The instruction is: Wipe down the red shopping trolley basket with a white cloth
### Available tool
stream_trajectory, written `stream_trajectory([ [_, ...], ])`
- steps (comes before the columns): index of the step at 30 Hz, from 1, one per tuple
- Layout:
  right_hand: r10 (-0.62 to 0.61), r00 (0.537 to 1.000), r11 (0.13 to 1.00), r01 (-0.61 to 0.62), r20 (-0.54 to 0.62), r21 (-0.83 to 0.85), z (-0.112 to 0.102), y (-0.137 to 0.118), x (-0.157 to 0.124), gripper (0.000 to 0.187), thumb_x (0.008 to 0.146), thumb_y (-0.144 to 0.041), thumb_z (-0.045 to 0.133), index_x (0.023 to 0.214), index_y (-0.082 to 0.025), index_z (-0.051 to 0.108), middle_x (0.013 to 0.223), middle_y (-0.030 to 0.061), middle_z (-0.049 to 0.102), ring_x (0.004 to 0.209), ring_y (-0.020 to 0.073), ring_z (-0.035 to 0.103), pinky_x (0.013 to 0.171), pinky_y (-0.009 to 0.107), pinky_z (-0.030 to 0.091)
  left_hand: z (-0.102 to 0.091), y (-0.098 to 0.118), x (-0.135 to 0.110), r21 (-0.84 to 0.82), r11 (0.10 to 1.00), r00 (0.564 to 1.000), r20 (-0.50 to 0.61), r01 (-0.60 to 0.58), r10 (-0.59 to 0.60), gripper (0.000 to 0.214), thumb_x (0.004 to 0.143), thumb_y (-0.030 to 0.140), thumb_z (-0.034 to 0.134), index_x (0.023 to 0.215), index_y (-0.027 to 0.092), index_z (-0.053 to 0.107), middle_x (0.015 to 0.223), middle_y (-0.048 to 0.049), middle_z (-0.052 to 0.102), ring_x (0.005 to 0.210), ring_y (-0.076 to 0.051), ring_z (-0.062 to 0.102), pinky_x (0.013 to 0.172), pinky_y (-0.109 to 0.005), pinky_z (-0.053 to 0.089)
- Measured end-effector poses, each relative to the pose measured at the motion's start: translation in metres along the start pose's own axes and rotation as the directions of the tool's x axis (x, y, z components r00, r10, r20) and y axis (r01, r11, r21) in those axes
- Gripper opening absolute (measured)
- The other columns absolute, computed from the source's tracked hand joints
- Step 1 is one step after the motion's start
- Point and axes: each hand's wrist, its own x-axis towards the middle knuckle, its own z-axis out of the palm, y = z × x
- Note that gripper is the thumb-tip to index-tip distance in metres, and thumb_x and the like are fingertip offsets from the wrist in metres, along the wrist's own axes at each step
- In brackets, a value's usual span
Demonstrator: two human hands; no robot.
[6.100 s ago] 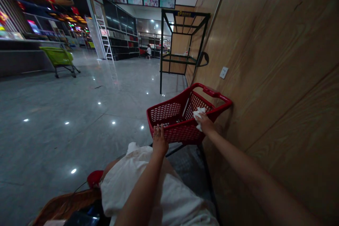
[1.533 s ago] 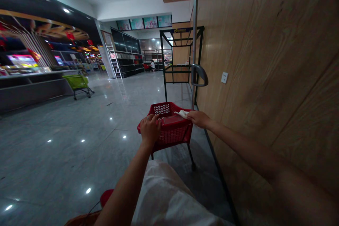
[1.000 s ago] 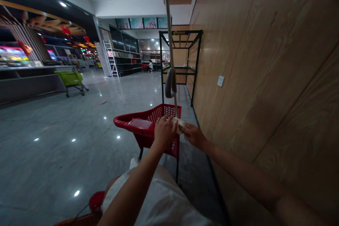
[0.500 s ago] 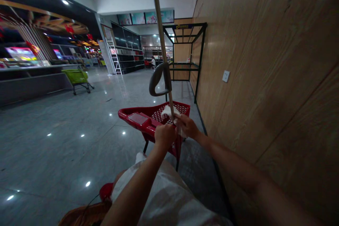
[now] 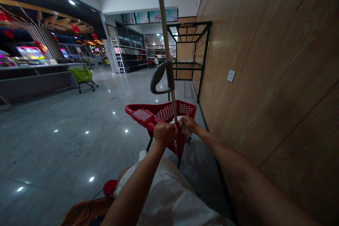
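Observation:
My left hand (image 5: 164,133) is closed in a fist around the handle of a red shopping cart (image 5: 141,114). A white cloth (image 5: 186,129) is pinched in the fingers of my right hand (image 5: 190,124), against the right end of that handle. Between the two hands a long pole (image 5: 164,31) rises from the cart and leans a little to the left. Partway up, it carries a grey loop-shaped grip (image 5: 162,79). The lower end of the pole is hidden behind the hands and the cloth.
A wood-panelled wall (image 5: 254,77) with a socket (image 5: 231,76) runs close on the right. Ahead stands a dark metal frame rack (image 5: 201,67). A green cart (image 5: 81,75) is at the left by a counter (image 5: 37,81). Farther back are a ladder (image 5: 119,56) and a seated person (image 5: 156,61).
My right hand has drawn the cloth in around the right end of the cart handle, nearer the pole. My left hand keeps its grip. The whole view has shifted slightly.

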Motion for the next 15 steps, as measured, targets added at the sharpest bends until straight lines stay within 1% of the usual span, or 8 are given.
stream_trajectory([
  [2,0.013,1.000,0.998,-0.013,0.003,0.056,0.003,-0.008,-0.002,0.041,0.092,-0.049,0.037,0.094,-0.020,0.066,0.098,0.0052,0.067,0.096,0.0231,0.060,0.092,0.038,0.042,0.006,-0.006,0.001,-0.001,1.000,0.999,-0.039,-0.006,0.006,0.037,0.083,0.029,0.043,0.060,0.016,0.069,0.059,-0.0098,0.068,0.054,-0.020,0.061,0.061,-0.033,0.040],
  [5,0.017,1.000,0.986,-0.015,-0.008,0.166,0.008,-0.024,-0.008,0.040,0.092,-0.049,0.037,0.091,-0.020,0.065,0.092,0.0053,0.065,0.090,0.0223,0.060,0.085,0.036,0.045,0.012,-0.015,0.004,0.005,1.000,0.997,-0.077,0.001,-0.001,0.037,0.083,0.030,0.044,0.060,0.017,0.069,0.058,-0.0095,0.068,0.053,-0.020,0.061,0.060,-0.033,0.039],
  [7,0.012,1.000,0.970,-0.010,-0.005,0.245,0.011,-0.034,-0.012,0.042,0.094,-0.049,0.034,0.095,-0.020,0.064,0.092,0.0048,0.065,0.086,0.0212,0.060,0.081,0.034,0.046,0.014,-0.023,0.008,0.005,1.000,0.997,-0.081,-0.004,0.004,0.036,0.083,0.030,0.044,0.059,0.017,0.069,0.057,-0.0089,0.068,0.053,-0.019,0.060,0.060,-0.032,0.039],
  [9,0.001,1.000,0.964,0.001,-0.008,0.267,0.013,-0.042,-0.015,0.043,0.095,-0.048,0.031,0.101,-0.019,0.062,0.093,0.0051,0.064,0.085,0.0204,0.059,0.078,0.033,0.047,0.015,-0.032,0.010,0.000,1.000,0.997,-0.075,-0.028,0.028,0.036,0.082,0.031,0.046,0.057,0.017,0.068,0.056,-0.0081,0.068,0.051,-0.018,0.060,0.059,-0.031,0.038],
  [10,-0.010,1.000,0.970,0.012,-0.009,0.242,0.014,-0.044,-0.016,0.042,0.096,-0.046,0.031,0.103,-0.018,0.062,0.093,0.0055,0.064,0.085,0.0200,0.059,0.077,0.032,0.047,0.015,-0.037,0.012,-0.006,0.999,0.996,-0.073,-0.045,0.045,0.035,0.082,0.031,0.047,0.056,0.018,0.067,0.055,-0.0077,0.068,0.051,-0.018,0.059,0.059,-0.031,0.038],
  [12,-0.029,1.000,0.992,0.030,-0.004,0.121,0.013,-0.044,-0.016,0.035,0.094,-0.040,0.037,0.102,-0.017,0.062,0.093,0.0060,0.063,0.085,0.0194,0.059,0.077,0.031,0.046,0.015,-0.048,0.013,-0.023,0.996,0.994,-0.071,-0.090,0.088,0.034,0.081,0.030,0.048,0.055,0.018,0.066,0.055,-0.0069,0.067,0.050,-0.016,0.058,0.059,-0.030,0.038],
  [15,-0.011,1.000,0.998,0.012,0.010,-0.068,0.008,-0.033,-0.014,0.021,0.087,-0.028,0.049,0.096,-0.018,0.065,0.091,0.0044,0.065,0.082,0.0182,0.059,0.076,0.028,0.044,0.015,-0.063,0.012,-0.051,0.988,0.987,-0.076,-0.147,0.143,0.034,0.082,0.028,0.047,0.053,0.019,0.064,0.055,-0.0050,0.067,0.050,-0.014,0.057,0.060,-0.029,0.038],
])
